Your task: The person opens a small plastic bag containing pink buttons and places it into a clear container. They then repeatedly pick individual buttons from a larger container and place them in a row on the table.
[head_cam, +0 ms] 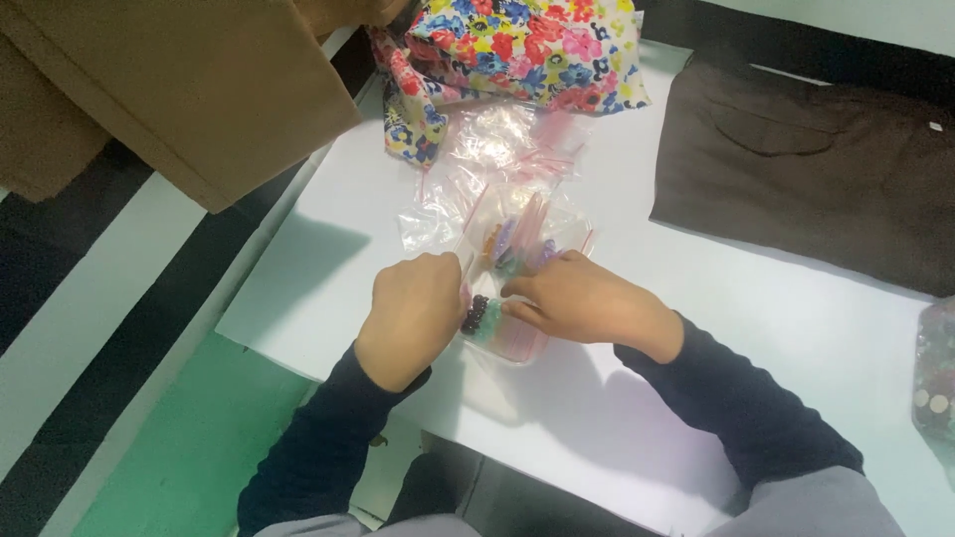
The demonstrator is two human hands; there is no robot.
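Note:
On the white table [756,298] lies a small clear zip bag [509,333] with pink seal strips, holding several coloured beads or buttons [479,314]. My left hand [410,313] grips the bag's left edge with closed fingers. My right hand [582,303] pinches the bag from the right, fingertips at its opening. More clear zip bags [502,159] lie crumpled just beyond the hands. Both arms wear dark sleeves.
A floral fabric piece [517,50] lies at the table's far edge. A dark brown garment [816,159] is spread at the right. A tan fabric [189,89] hangs over the upper left. A bag of round pieces [937,383] shows at the right edge.

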